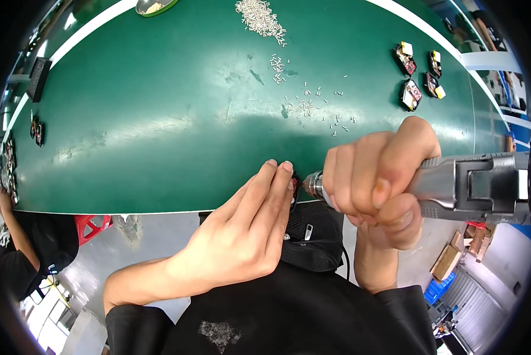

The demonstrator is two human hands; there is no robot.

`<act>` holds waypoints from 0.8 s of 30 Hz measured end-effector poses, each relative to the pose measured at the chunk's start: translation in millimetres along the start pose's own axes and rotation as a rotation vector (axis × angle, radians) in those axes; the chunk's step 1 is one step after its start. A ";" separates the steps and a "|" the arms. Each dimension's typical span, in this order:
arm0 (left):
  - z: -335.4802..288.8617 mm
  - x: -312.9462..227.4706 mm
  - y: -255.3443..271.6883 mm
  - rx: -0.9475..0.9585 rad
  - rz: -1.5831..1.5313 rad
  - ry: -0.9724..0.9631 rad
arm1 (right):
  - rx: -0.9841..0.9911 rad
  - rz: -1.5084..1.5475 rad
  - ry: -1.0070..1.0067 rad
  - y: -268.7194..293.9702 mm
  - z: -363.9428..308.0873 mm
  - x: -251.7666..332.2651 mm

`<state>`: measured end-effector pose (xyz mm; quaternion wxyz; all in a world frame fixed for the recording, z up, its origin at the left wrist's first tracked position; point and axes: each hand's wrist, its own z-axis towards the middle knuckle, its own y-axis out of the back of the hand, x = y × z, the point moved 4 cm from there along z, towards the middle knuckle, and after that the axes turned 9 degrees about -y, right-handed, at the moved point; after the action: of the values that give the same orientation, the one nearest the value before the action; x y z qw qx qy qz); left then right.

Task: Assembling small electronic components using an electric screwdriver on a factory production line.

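My right hand (378, 177) is wrapped round a grey power screwdriver (449, 186), which lies across the view with its metal nose (314, 185) pointing left. Just beyond that nose is a small black and red device (295, 188) at the table's near edge. My left hand (242, 228) holds this device, fingers straight and pressed together along its left side. Most of the device is hidden behind those fingers, and the contact between the screwdriver tip and it cannot be made out.
Small silver screws lie in a heap (259, 18) at the back of the green table (159, 106), with others scattered nearer. Several black devices (410, 94) sit at the far right. A green-rimmed bowl (156, 6) stands at the back. Another person's arm (18, 234) reaches in at left.
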<state>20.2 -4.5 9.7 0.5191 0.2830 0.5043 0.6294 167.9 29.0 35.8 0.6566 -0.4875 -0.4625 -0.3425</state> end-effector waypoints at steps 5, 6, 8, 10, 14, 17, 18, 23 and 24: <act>1.8 -4.0 4.6 0.026 -0.052 0.033 | 0.068 -0.138 0.058 -3.5 6.5 2.2; 1.9 -4.5 6.3 0.051 -0.100 0.072 | -0.005 0.023 0.019 -5.0 1.8 -2.3; 2.2 -4.7 12.5 0.049 -0.077 0.060 | 0.150 -0.101 -0.036 -6.4 8.4 7.8; 4.0 0.2 18.4 0.070 -0.152 0.048 | 0.314 -0.068 0.052 -3.1 12.9 7.9; -21.1 23.5 30.7 0.058 -0.024 0.086 | 0.287 0.574 0.248 15.1 -2.3 5.3; -73.7 73.2 56.1 0.087 0.390 0.698 | 0.038 0.551 0.317 51.4 -31.7 16.0; -82.6 76.0 65.6 0.088 0.534 0.809 | -0.033 0.560 0.304 60.3 -40.8 11.9; -14.1 70.6 52.4 -0.068 0.322 0.564 | -0.355 0.694 0.169 78.7 -58.7 -22.3; 3.9 69.5 44.3 -0.096 0.250 0.472 | -0.326 0.709 0.173 76.1 -58.5 -24.6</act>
<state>-13.7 64.1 40.5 0.3184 0.1638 0.5421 0.7602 244.2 -4.9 -17.7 0.6845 -0.6842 -0.1481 -0.2034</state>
